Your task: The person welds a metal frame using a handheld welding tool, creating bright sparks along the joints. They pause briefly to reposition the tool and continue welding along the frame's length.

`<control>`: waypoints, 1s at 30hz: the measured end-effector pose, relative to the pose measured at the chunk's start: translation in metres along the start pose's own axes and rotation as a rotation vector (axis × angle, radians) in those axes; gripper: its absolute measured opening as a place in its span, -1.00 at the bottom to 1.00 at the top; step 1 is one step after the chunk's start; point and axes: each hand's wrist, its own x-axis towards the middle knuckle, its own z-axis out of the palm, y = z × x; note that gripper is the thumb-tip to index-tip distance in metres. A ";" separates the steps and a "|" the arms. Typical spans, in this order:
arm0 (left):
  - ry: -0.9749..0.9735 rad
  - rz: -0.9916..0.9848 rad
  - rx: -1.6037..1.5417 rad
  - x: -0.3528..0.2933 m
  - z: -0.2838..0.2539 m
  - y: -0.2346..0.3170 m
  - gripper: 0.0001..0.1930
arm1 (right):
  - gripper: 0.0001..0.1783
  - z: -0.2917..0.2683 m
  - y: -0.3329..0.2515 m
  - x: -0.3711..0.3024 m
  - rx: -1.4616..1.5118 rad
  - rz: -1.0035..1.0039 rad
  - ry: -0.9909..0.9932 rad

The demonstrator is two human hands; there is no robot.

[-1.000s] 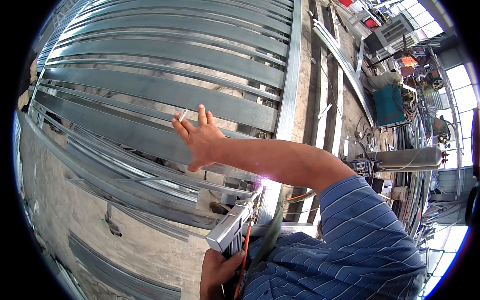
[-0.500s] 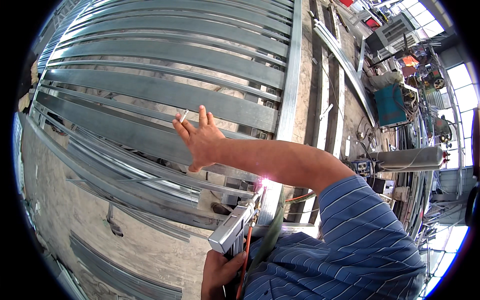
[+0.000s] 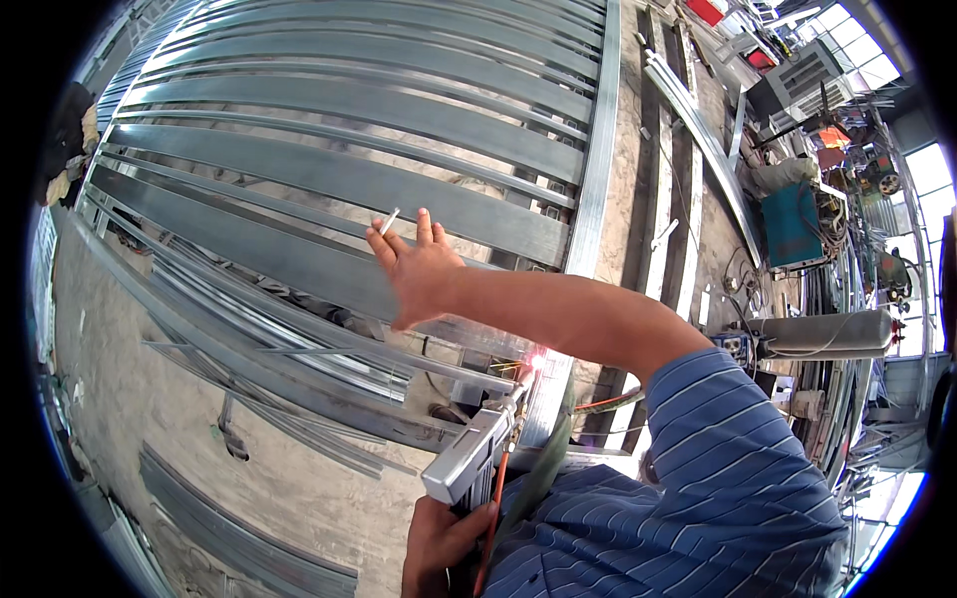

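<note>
My left hand (image 3: 439, 546) grips a grey, boxy welding gun (image 3: 467, 458) near the lower middle. Its nozzle reaches up to a bright pinkish glow (image 3: 537, 363) where a cross tube meets the side rail (image 3: 594, 204) of a large metal frame. Thin sparks spread left from that spot. Further up, my right hand (image 3: 427, 281) lies spread, back upward, at a wide grey slat (image 3: 249, 237) of the frame. A white cigarette (image 3: 390, 219) sticks out between two of its fingers, while the thumb points down toward the lower edge of the slat.
An orange hose (image 3: 490, 533) hangs beside the gun. Loose metal profiles (image 3: 289, 334) lie under and left of the frame. A teal machine (image 3: 793, 224), a grey gas cylinder (image 3: 827, 334) and long metal bars (image 3: 698, 140) stand or lie to the right.
The view has shifted slightly, moving the frame rightward in the picture. Sparks now show left of the glow, which looks smaller. Both hands keep their holds.
</note>
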 end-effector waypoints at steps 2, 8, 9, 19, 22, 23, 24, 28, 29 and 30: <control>0.067 0.060 -0.107 -0.013 0.007 0.004 -0.42 | 0.52 -0.024 0.004 -0.006 0.220 0.058 0.112; 0.216 0.190 -0.093 -0.021 -0.027 -0.010 -0.37 | 0.20 -0.045 0.071 -0.105 0.753 0.158 0.989; 0.236 0.213 -0.109 -0.024 -0.032 -0.011 -0.37 | 0.15 -0.030 0.081 -0.127 0.763 0.214 1.087; 0.134 0.237 -0.102 0.000 -0.007 0.034 -0.38 | 0.07 0.214 -0.004 -0.337 1.001 0.796 0.610; 0.038 0.230 0.041 0.018 -0.005 0.032 -0.43 | 0.07 0.224 -0.011 -0.347 0.854 0.787 0.547; 0.021 0.227 0.078 0.024 -0.003 0.032 -0.44 | 0.06 0.225 -0.012 -0.347 0.833 0.795 0.544; -0.006 0.251 0.126 0.030 -0.003 0.032 -0.41 | 0.05 0.225 -0.015 -0.344 0.831 0.796 0.539; -0.060 0.316 0.166 0.048 0.003 0.035 -0.42 | 0.01 0.212 -0.019 -0.335 0.788 0.813 0.510; -0.051 0.314 0.166 0.051 0.005 0.038 -0.43 | 0.01 0.211 -0.019 -0.334 0.785 0.814 0.506; -0.042 0.312 0.166 0.053 0.006 0.040 -0.43 | 0.00 0.213 -0.018 -0.333 0.783 0.847 0.501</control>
